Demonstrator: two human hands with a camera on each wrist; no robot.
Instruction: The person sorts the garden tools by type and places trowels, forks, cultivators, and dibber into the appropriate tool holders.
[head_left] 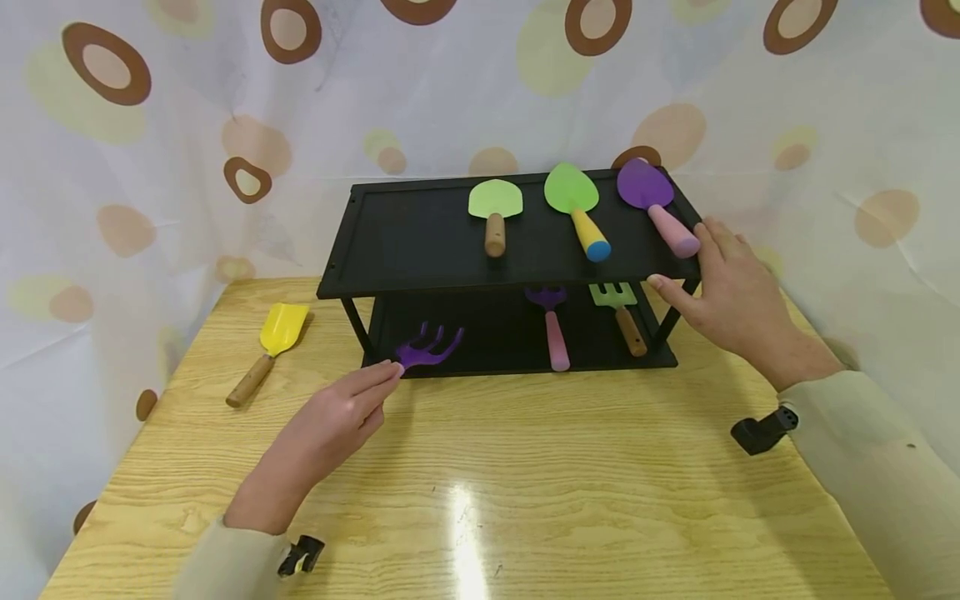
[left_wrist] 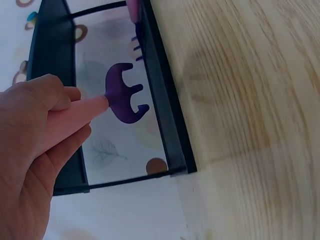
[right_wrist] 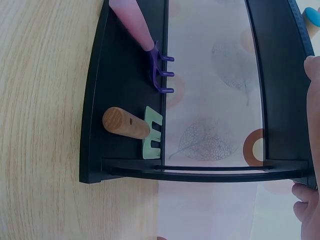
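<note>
My left hand (head_left: 341, 417) holds a purple toy hand rake (left_wrist: 122, 95) by its pink handle (left_wrist: 70, 120). The rake's prongs are at the left front of the lower tier of a black two-tier rack (head_left: 420, 250); whether they touch it I cannot tell. My right hand (head_left: 738, 292) grips the upper tier's right front corner, thumb on the front edge and fingers around the end. On the lower tier lie another purple rake with a pink handle (head_left: 557, 342) and a green fork with a wooden handle (head_left: 630, 332).
Along the upper tier lie a pale green shovel (head_left: 495, 200), a green trowel with a yellow handle (head_left: 572, 190) and a purple trowel with a pink handle (head_left: 643, 183). A yellow shovel (head_left: 283, 327) lies on the wooden table (head_left: 562, 475), left of the rack. Patterned cloth (head_left: 450, 92) hangs behind.
</note>
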